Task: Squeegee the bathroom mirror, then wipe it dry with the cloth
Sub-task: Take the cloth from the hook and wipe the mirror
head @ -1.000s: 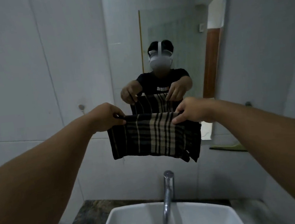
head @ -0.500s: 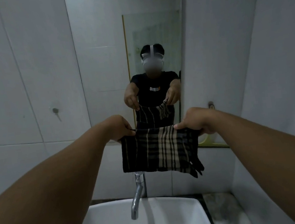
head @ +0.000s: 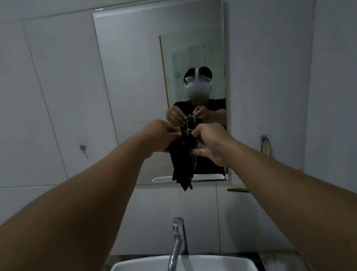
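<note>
Plaid cloth (head: 183,157), spread wide betw. both hands 0.5 s ago, is now bunched in front of the mirror's (head: 143,72) bottom edge, left hand (head: 162,137) & right hand (head: 209,145) fingers clamped on its top — prob. folding it for the dry wipe.

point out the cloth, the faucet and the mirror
plaid cloth (head: 182,170), head view, on its hanging lower folds
faucet (head: 176,244), head view, on the upright chrome stem
mirror (head: 135,73), head view, on bare glass upper left
</note>
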